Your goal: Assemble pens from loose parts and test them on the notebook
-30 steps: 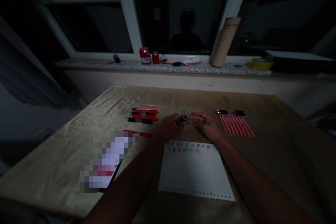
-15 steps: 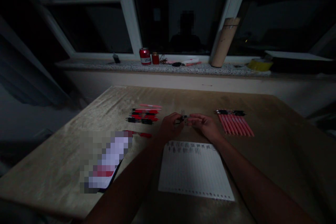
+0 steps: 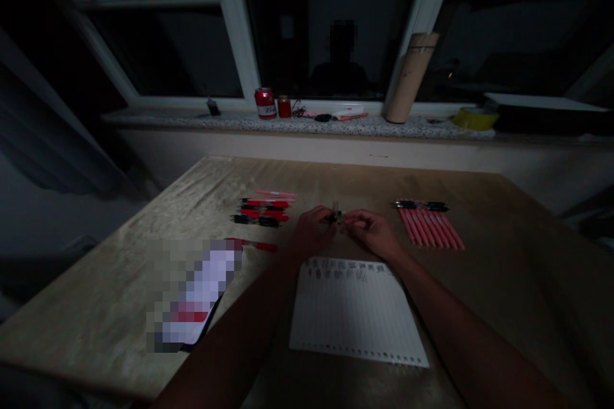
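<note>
Above the middle of the table, my left hand is closed on a black-and-clear pen, which is small and dim from here. Facing it from the right, my right hand has its fingertips drawn together beside the pen; what lies between them is too dark to make out. Just below both hands lies a lined notepad sheet with rows of dark scribbles at its top. To the left is a group of red, black and pink pens, with a single red pen nearer me.
On the right, a row of pink pens lies with black pens across its top. A phone rests at the left. Along the windowsill stand a red can, a small jar, a cardboard tube and yellow tape.
My right fingers have curled in from a more stretched pose and come together near the pen. My left hand has hardly moved, and the things on the table lie as before.
</note>
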Demonstrator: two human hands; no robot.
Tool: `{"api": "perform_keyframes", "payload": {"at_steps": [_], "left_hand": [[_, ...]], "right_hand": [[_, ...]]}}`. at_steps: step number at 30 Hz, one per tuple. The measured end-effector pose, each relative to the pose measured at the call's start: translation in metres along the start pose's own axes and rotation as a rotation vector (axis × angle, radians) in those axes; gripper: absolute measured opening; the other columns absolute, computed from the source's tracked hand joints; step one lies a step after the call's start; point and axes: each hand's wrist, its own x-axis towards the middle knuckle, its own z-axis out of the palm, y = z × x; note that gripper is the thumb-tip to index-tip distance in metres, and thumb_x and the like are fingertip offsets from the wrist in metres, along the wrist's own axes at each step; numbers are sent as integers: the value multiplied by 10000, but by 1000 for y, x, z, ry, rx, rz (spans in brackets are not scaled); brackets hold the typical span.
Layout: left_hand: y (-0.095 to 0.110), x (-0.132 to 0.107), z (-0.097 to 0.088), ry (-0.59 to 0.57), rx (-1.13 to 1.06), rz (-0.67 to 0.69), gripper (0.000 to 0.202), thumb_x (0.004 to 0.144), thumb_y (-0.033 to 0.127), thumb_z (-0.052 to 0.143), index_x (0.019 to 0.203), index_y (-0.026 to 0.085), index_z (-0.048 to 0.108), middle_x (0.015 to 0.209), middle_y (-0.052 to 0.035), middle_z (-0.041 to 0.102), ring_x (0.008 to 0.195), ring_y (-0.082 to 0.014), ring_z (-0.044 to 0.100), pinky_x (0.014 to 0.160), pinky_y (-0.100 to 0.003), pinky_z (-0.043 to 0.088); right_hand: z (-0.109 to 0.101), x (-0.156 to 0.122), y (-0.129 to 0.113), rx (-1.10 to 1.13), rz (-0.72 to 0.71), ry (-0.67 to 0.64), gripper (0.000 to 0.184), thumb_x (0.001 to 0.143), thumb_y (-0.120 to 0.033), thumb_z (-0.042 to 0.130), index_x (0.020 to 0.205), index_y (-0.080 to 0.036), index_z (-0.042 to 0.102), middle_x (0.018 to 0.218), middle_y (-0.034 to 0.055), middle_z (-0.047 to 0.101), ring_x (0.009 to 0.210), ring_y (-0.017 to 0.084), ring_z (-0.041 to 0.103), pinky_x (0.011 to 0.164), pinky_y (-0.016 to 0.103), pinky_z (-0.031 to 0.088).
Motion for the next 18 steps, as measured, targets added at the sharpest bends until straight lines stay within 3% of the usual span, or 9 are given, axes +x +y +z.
{"api": "perform_keyframes", "payload": {"at_steps": [5, 9, 13, 18], "left_hand": [[3, 0, 0, -5, -9, 56, 150, 795, 266, 524, 871, 157, 592, 894, -71, 620, 858, -161, 580, 782, -282, 455], [3, 0, 0, 102, 23, 72, 128, 788, 272, 535, 826, 158, 580, 932, -82, 601, 883, -161, 566, 786, -281, 451], [0, -1, 1, -56, 83, 4, 105, 768, 245, 547, 801, 154, 587, 756, -33, 599, 656, -116, 542, 637, -228, 429], [3, 0, 3, -175, 151, -21, 108, 753, 234, 557, 792, 150, 611, 703, -20, 600, 614, -112, 519, 594, -217, 389]], "right_hand": [[6, -3, -1, -90, -12, -109, 258, 686, -282, 624, 918, -174, 653, 823, 44, 698, 674, 155, 648, 621, 264, 488], [2, 1, -4, -43, -5, 3, 302, 707, -294, 603, 985, -178, 615, 838, 47, 691, 695, 164, 659, 642, 281, 492], [-5, 4, -15, 84, 4, 141, 314, 702, -308, 657, 985, -184, 599, 754, 36, 694, 753, 182, 664, 743, 314, 483], [-4, 4, -33, 338, -72, 165, 266, 683, -350, 709, 872, -209, 587, 791, 12, 671, 790, 192, 671, 824, 357, 476]]}}
